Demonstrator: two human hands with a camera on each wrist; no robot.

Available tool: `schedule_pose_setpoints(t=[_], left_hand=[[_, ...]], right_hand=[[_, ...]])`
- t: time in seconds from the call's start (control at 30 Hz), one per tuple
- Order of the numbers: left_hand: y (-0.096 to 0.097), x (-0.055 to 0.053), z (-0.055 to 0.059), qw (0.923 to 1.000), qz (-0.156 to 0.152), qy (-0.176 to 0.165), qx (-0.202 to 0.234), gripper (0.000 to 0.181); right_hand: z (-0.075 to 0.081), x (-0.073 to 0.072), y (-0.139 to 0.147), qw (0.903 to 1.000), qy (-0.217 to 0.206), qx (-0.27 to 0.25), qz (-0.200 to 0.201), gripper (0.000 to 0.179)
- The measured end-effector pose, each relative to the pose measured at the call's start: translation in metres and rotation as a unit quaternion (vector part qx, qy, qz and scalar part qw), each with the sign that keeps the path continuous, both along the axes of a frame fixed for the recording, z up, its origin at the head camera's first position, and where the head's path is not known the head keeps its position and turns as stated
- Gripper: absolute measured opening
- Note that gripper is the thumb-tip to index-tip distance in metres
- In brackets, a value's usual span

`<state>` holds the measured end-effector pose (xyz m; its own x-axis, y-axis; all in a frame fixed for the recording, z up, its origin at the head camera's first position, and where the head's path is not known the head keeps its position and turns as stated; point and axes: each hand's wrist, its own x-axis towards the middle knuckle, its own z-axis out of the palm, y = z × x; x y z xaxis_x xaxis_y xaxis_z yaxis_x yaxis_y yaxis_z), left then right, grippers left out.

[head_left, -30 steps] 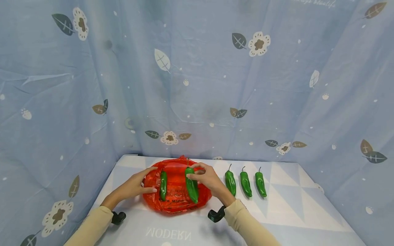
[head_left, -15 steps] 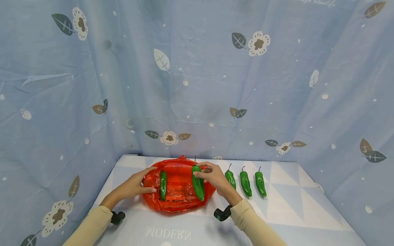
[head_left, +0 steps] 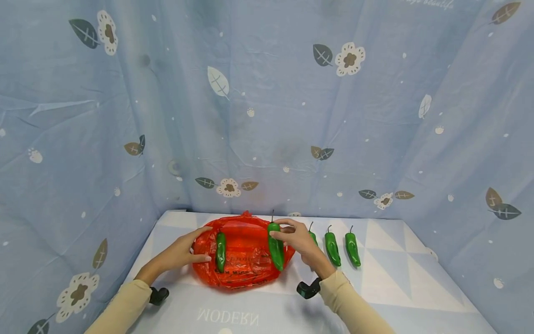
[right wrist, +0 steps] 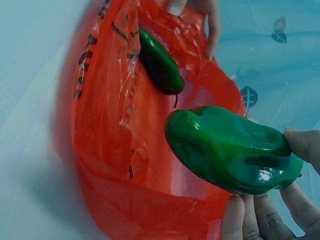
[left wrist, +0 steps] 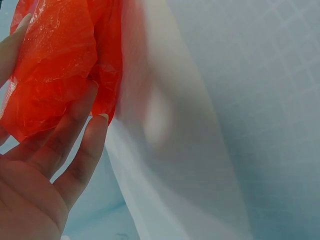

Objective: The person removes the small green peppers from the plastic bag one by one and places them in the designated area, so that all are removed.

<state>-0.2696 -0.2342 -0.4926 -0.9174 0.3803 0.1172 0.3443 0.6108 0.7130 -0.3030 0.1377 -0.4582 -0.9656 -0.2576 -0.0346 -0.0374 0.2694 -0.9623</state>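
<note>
A crinkled red plastic bag [head_left: 245, 272] with dark print lies spread with its mouth facing up. One green pepper [head_left: 221, 253] rests inside it at the left, with its stem also showing in the right wrist view. My left hand [head_left: 180, 250] holds the bag's left side, thumb over the rim and fingers along the outside [left wrist: 75, 135]. Over the bag's right side, my right hand [head_left: 298, 237] pinches a second green pepper [right wrist: 225, 150] between thumb and fingers near its stem end. This pepper's tip points down toward the front in the head view.
To the right on the pale patterned tabletop [head_left: 396, 283] lie more green peppers: a partly hidden one [head_left: 312, 237] behind my right hand, a middle pepper [head_left: 332, 249] and an outer pepper [head_left: 352, 249]. A blue printed curtain [head_left: 267, 130] hangs around the table.
My right hand has moved to the right with its pepper, from over the bag's middle to its right side. My left hand stays on the bag.
</note>
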Motion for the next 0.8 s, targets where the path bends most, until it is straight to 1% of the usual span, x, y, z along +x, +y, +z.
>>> schedule_pose_setpoints(t=[0.17, 0.33, 0.53, 0.8], left_hand=[[-0.001, -0.001, -0.002, 1.0000, -0.001, 0.003, -0.001, 0.084], [-0.001, -0.001, -0.002, 1.0000, -0.002, 0.003, 0.000, 0.083], [0.000, 0.001, 0.000, 1.0000, -0.001, 0.003, 0.002, 0.084], [-0.001, 0.000, -0.002, 1.0000, 0.003, -0.002, 0.003, 0.084]], right_hand=[[0.000, 0.001, 0.006, 1.0000, -0.005, 0.001, -0.006, 0.048], [0.000, 0.002, 0.014, 1.0000, 0.000, -0.003, -0.004, 0.048], [0.000, 0.003, 0.024, 0.9998, 0.011, -0.005, -0.016, 0.047], [-0.003, 0.001, 0.039, 0.9994, 0.004, -0.008, -0.034, 0.046]])
